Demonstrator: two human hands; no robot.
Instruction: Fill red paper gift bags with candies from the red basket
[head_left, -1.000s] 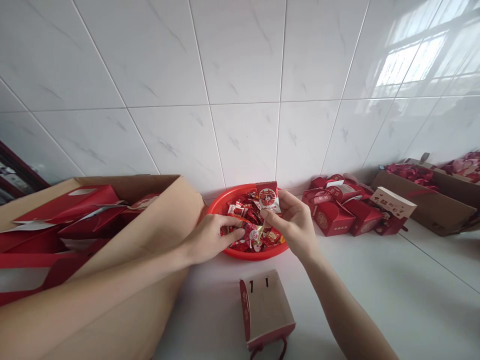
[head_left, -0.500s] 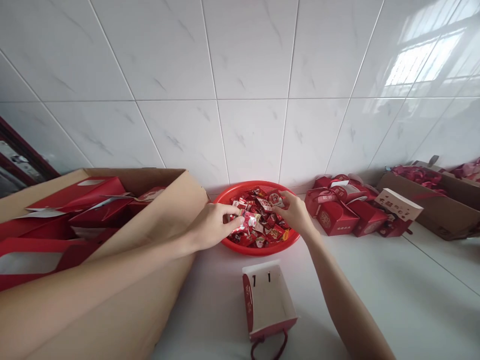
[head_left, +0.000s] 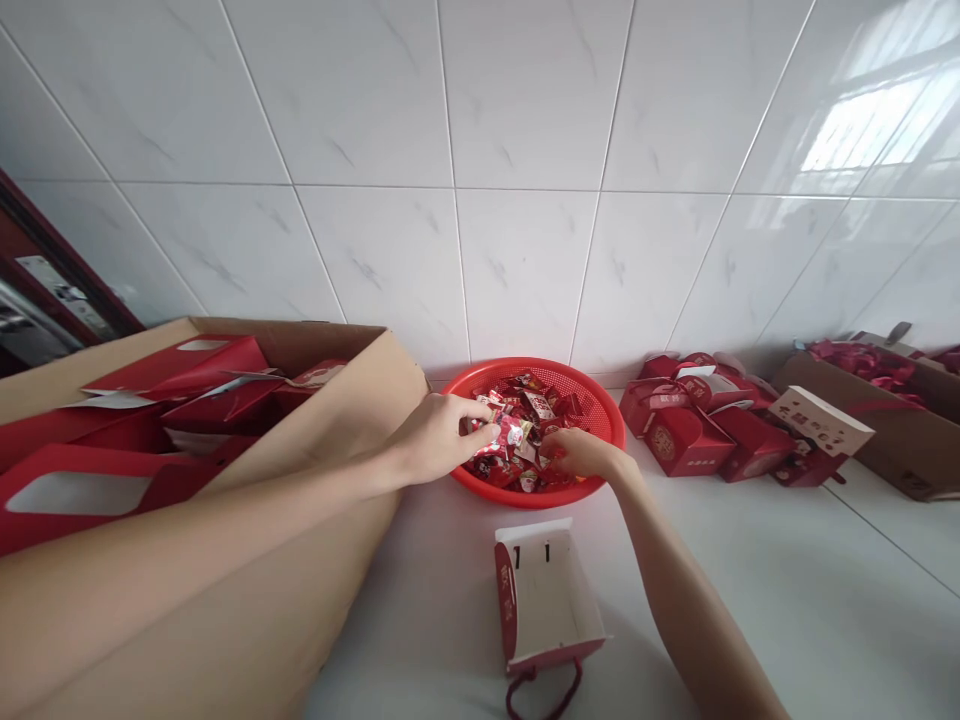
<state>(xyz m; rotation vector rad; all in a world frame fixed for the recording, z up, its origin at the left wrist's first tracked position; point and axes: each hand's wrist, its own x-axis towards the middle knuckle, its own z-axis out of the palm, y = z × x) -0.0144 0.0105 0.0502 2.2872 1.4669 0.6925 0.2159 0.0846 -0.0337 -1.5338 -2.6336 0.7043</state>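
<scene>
A red plastic basket (head_left: pixel 611 420) holds a heap of wrapped candies (head_left: pixel 538 405), mostly red and white. At its left side my left hand (head_left: pixel 442 435) pinches a shiny red-and-white candy packet (head_left: pixel 511 434) between thumb and fingers, just over the heap. My right hand (head_left: pixel 585 453) reaches in over the right rim. Its fingers are curled down among the candies, and what they grip is hidden. In front of the basket, an open red gift box (head_left: pixel 551 605) with a white inside lies on the counter, its dark red cord handle (head_left: pixel 544 705) towards me.
On the left stands a large cardboard carton (head_left: pixel 375 400) of red gift boxes (head_left: pixel 82 500). Several closed red gift boxes (head_left: pixel 690 440) cluster on the right, beside another carton (head_left: pixel 900 450) with dark pink ribbons (head_left: pixel 870 365). A tiled wall (head_left: pixel 517 270) rises behind the counter.
My right hand has moved from the basket's far right side down and nearer into the candies. My left hand still holds its packet. The whole view has shifted slightly.
</scene>
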